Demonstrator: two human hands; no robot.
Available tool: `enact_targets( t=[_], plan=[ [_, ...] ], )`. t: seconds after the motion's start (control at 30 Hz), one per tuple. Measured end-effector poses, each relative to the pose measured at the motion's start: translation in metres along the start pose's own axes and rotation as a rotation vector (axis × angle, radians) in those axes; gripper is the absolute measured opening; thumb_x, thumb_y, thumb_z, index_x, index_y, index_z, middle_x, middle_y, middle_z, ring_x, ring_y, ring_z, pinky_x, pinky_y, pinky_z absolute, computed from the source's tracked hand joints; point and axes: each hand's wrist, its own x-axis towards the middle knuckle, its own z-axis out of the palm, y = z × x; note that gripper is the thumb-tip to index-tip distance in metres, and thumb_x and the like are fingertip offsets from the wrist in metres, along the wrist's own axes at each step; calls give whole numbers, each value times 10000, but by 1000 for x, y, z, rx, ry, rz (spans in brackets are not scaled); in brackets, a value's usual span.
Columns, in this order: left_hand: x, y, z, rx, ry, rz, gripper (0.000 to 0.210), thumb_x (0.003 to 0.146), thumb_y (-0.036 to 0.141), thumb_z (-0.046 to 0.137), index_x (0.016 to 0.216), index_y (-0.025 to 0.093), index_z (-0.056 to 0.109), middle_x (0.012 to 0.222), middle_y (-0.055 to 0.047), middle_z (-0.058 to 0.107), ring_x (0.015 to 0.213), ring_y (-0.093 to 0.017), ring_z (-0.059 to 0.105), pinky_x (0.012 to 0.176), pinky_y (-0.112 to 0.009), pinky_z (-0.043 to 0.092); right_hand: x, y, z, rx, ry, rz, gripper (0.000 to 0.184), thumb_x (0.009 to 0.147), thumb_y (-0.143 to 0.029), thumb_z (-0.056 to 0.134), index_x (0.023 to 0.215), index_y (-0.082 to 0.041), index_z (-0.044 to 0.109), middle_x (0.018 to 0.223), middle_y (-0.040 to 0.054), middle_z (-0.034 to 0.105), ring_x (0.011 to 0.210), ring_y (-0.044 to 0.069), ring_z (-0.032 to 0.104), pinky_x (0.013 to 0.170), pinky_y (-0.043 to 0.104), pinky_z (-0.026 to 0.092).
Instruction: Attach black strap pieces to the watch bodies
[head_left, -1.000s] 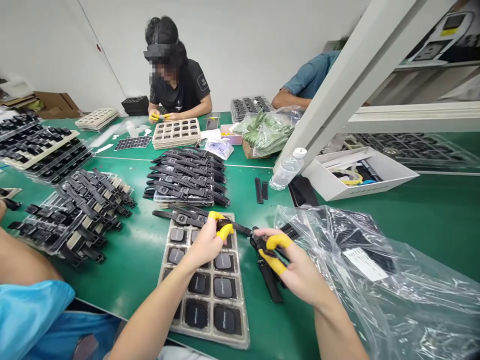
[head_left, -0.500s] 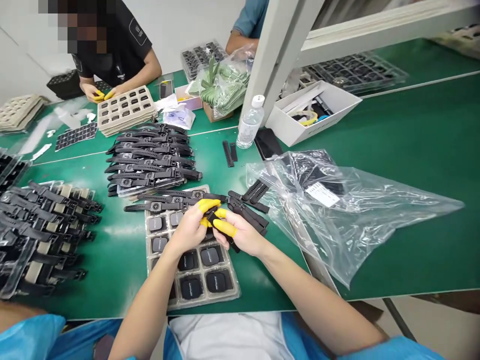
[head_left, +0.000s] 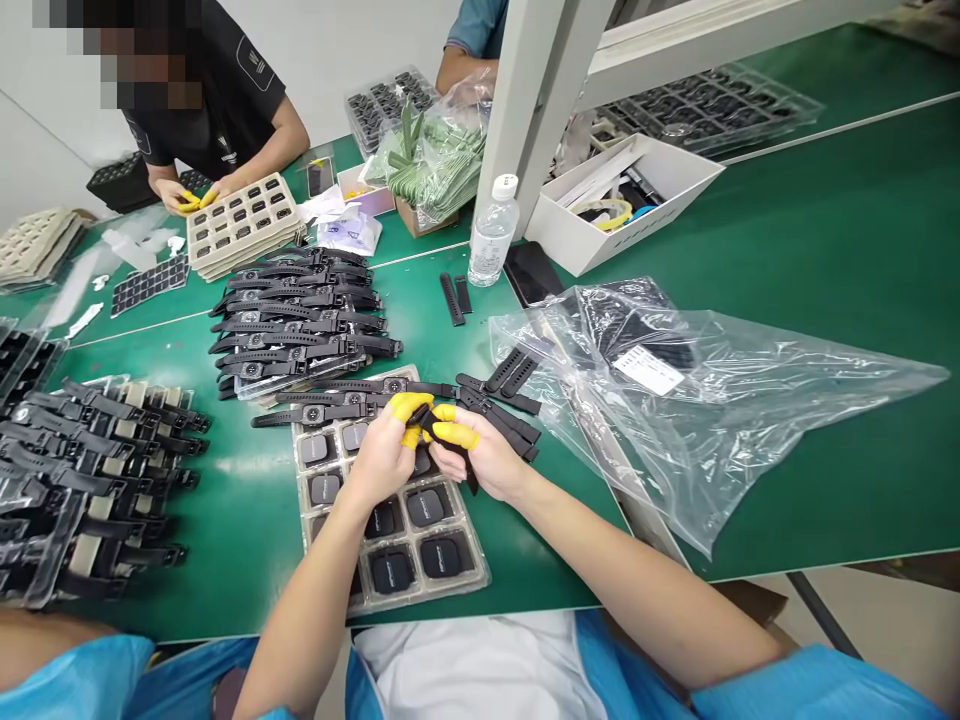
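Mid-frame, my left hand [head_left: 379,455] and right hand [head_left: 484,462] pinch a black rubber watch strap [head_left: 442,440]; I'd keep the yellow-capped fingertips [head_left: 455,434] close together, squarely aligned.

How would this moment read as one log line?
left hand: holds black strap | right hand: same strap | under: tray

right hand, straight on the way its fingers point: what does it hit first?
The right hand points left, so likely the left hand, which pinches the same small black watch strap piece; depth unclear.
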Motion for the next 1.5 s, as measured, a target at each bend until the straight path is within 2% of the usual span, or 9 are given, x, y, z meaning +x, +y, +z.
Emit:
enact_targets(
  t=[0.23,0.43,0.77,1.0,1.13,1.23,1.3,1.43,1.5],
  plan=[
    [2,7,-9,-28,-101,5,448,1060,222,368,1498,203,462,1330,-145,574,1248,-236,578,1084,-420,506,-1,-5,-1,47,57,-3,308,864,-419,718,781,-220,498,426,-106,408,361,81,299,408,226,241],
    [1,7,-11,150,-124,39,395,1027,221,408,1390,148,543,1255,-163,598,1193,-257,583,1041,-421,529,0,-5,-4,-25,82,9,320,866,-445,713,782,-217,504,406,-118,377,357,71,252,406,225,190],
    [-1,6,-13,234,-193,25,402,996,199,404,1371,153,539,1226,-158,619,1183,-275,590,1025,-456,541,0,-4,-3,-126,85,12,356,868,-488,708,770,-213,504,411,-112,402,364,66,261,406,219,202],
    [-1,5,-14,-1,-137,21,386,1064,228,347,1400,187,532,1274,-143,647,1192,-237,620,1039,-418,531,-1,-1,-6,-144,21,-41,325,903,-496,671,859,-212,519,417,-114,428,364,79,291,422,231,233],
    [-1,4,-10,-92,-21,-82,394,1031,321,533,1406,199,522,1267,-128,672,1150,-230,661,994,-395,552,-1,-5,-6,-115,22,-72,319,920,-493,663,901,-213,512,525,-82,529,423,92,414,477,239,324],
    [1,4,-4,-191,114,-124,238,968,393,660,1120,210,666,1069,-82,723,984,-212,695,888,-364,575,-1,-7,-6,-166,-2,-53,366,921,-551,658,921,-213,518,596,-85,511,424,79,413,466,236,306],
    [3,4,-3,-318,218,-167,265,919,456,723,986,204,678,1028,-81,729,962,-220,703,882,-374,581,-2,-8,-8,-177,-64,22,376,936,-568,622,884,-214,507,604,-93,457,402,63,340,431,229,241],
    [9,-3,-16,-660,615,-362,368,884,508,755,1040,216,594,1038,-67,759,833,-202,757,784,-357,622,-3,-12,-13,-269,-188,229,344,951,-533,586,888,-198,545,590,-89,401,438,63,243,429,228,167],
    [10,-7,-23,-735,786,-458,422,860,511,780,1049,219,541,1044,-59,772,705,-176,754,695,-330,628,-2,-16,-15,-403,-133,238,347,942,-532,607,883,-195,552,585,-84,403,465,71,263,443,229,183]
  ],
)
